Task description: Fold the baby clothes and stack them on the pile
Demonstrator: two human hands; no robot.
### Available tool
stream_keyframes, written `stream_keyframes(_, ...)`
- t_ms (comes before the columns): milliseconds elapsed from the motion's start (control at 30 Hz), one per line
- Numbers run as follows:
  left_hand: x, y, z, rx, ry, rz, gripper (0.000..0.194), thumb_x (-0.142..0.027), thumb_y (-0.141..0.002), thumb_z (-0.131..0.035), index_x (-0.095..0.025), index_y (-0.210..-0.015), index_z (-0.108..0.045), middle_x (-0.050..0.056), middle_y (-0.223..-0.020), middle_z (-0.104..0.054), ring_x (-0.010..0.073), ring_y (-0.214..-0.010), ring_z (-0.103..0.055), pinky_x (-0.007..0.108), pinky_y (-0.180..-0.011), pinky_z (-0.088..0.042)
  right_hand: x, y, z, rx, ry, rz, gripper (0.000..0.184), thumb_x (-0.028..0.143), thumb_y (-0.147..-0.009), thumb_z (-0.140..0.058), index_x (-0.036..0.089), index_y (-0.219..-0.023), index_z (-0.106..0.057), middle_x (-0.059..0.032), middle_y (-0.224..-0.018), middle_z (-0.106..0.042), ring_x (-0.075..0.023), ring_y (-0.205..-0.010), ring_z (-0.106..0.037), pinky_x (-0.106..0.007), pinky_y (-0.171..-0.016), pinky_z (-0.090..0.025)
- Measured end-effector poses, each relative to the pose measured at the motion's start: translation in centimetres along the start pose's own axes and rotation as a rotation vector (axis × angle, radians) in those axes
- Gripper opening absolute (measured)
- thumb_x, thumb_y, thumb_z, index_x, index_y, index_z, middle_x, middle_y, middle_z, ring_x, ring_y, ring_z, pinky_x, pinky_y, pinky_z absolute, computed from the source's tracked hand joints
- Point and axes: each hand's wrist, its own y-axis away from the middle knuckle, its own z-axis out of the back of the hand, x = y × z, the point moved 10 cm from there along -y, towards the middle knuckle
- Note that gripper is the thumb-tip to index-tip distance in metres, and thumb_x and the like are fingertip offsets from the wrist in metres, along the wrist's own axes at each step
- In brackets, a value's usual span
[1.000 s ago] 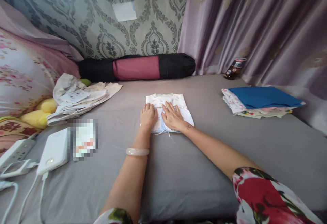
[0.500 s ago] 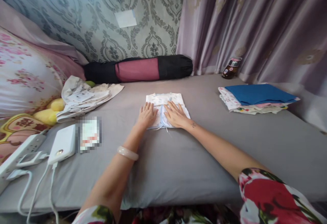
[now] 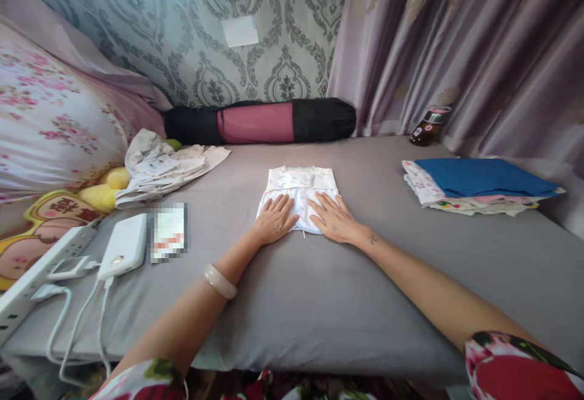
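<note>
A small white baby garment [image 3: 301, 179] with blue trim and a faint print lies folded on the grey bed sheet [image 3: 292, 290]. My left hand [image 3: 276, 218] rests flat on its near left part, fingers stretched out. On the near right part lies my right hand [image 3: 334, 217], palm down with the fingers spread. Between the hands the blue edging shows, and thin white ties stick out at the garment's near edge. Neither hand grips the cloth; the fabric under the palms is hidden.
At right sits a stack of folded clothes with a blue cloth [image 3: 488, 176] on top; a bottle [image 3: 429, 126] stands behind. A rumpled clothes pile [image 3: 171, 165], a white power bank [image 3: 123, 245] and a power strip [image 3: 41, 275] are at left. A long black-and-pink bag [image 3: 255, 123] lies along the wall.
Both hands have slid toward me and a little apart over the garment, uncovering more of its far part. The view has shifted slightly to the left.
</note>
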Motion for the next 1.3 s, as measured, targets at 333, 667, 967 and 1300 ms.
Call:
stream_keyframes(333, 2.7, 0.7, 2.7, -0.178, 0.149, 0.011, 0.052, -0.039, -0.092, -0.043, -0.016, -0.139, -0.040, 0.017, -0.146, -0.041, 0.0261, -0.136, -0.038, 0.042, -0.111, -0.032, -3.8, -0.2, 2.6, -0.149, -0.366, -0.055, 0.053, 0.030, -0.091, -0.042, 0.016, -0.142, -0.043, -0.0104, -0.148, -0.042, -0.0195, -0.136, -0.038, -0.037, -0.112, -0.029)
stream_keyframes(667, 10.0, 4.5, 3.8, -0.218, 0.348, 0.523, 0.038, -0.032, -0.079, -0.058, -0.018, -0.114, -0.055, 0.003, -0.078, -0.066, 0.0207, -0.080, -0.062, 0.034, -0.079, -0.049, -12.2, 3.3, 1.7, -0.203, -0.513, -0.547, 0.031, 0.028, -0.088, -0.053, 0.013, -0.114, -0.062, -0.0070, -0.083, -0.074, -0.0156, -0.071, -0.068, -0.027, -0.070, -0.050)
stream_keyframes(967, 6.9, 5.4, 2.3, -0.003, 0.830, 0.559, 0.066, -0.036, -0.077, -0.063, -0.018, -0.136, -0.040, -0.005, -0.065, -0.055, 0.0129, -0.057, -0.058, 0.023, -0.053, -0.046, -7.6, 4.3, 1.8, -0.090, -0.630, -0.396, 0.041, 0.031, -0.085, -0.052, 0.019, -0.123, -0.056, 0.0055, -0.057, -0.060, -0.0131, -0.053, -0.057, -0.023, -0.057, -0.044)
stream_keyframes(1300, 6.7, 6.0, 3.9, -0.016, 0.945, 0.340, 0.048, -0.033, -0.072, -0.063, -0.019, -0.118, -0.060, 0.000, -0.088, -0.062, 0.0129, -0.074, -0.056, 0.025, -0.067, -0.046, -7.0, 4.8, 3.1, 0.020, -0.642, -0.196, 0.046, 0.016, -0.078, -0.040, 0.023, -0.116, -0.064, -0.0029, -0.091, -0.069, -0.0162, -0.079, -0.063, -0.029, -0.077, -0.049)
